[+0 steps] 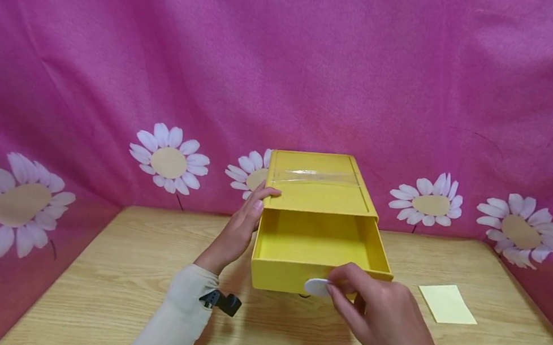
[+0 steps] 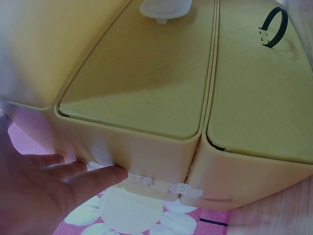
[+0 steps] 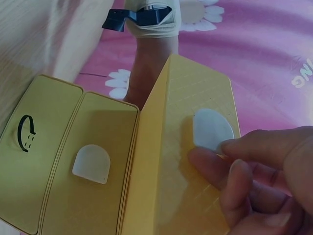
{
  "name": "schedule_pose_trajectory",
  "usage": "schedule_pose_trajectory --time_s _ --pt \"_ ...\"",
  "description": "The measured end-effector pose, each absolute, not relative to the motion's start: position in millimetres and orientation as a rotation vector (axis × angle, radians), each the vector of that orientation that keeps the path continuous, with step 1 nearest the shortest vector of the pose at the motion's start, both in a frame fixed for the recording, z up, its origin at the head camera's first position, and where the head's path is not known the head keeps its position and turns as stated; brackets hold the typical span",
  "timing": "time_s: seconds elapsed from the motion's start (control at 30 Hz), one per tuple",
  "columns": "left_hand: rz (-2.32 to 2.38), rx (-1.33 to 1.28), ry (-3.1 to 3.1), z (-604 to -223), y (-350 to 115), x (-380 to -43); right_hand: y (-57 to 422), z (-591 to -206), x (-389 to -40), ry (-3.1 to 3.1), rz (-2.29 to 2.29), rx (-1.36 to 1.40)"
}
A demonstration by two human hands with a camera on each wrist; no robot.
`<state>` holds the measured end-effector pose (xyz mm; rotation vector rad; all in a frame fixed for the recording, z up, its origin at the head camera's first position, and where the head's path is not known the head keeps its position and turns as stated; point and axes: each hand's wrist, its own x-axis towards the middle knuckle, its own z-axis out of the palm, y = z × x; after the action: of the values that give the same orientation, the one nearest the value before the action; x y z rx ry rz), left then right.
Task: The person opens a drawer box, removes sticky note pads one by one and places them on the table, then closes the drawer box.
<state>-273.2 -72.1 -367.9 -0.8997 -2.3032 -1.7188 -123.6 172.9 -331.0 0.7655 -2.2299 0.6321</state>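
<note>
A yellow drawer unit point(image 1: 318, 183) stands on the table with its top drawer point(image 1: 275, 276) pulled out; the visible inside of that drawer is bare. My right hand point(image 1: 384, 304) pinches the white rounded tab point(image 3: 212, 129) on the drawer's front between thumb and index finger. Against the unit's left side rests my left hand point(image 1: 236, 228), fingers extended, one fingertip over the top edge. Below, the middle drawer point(image 3: 105, 122) is closed and carries another white tab point(image 3: 92, 164). The closed bottom drawer point(image 2: 264, 98) has a black loop point(image 2: 278, 27).
A pale yellow paper square point(image 1: 448, 303) lies on the wooden table point(image 1: 131, 281), right of the unit. Clear tape point(image 1: 307, 173) crosses the unit's top. Behind hangs a pink cloth point(image 1: 290, 54) with white flowers. A black strap mount point(image 1: 223, 303) sits on my left wrist.
</note>
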Motion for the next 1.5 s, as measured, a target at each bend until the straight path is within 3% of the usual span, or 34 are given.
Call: schedule_pose_trajectory --time_s 0.8,1.07,1.5 --pt "-1.720 -0.883 -2.325 -366 -72 -272 170 -328 -141 -2.250 0.648 0.737" --pt "-1.762 -0.893 -2.351 -346 -71 -252 171 -329 -148 -2.266 0.669 0.743" --pt "-1.714 -0.883 -2.328 -367 -72 -271 172 -328 -160 -2.329 0.704 0.710"
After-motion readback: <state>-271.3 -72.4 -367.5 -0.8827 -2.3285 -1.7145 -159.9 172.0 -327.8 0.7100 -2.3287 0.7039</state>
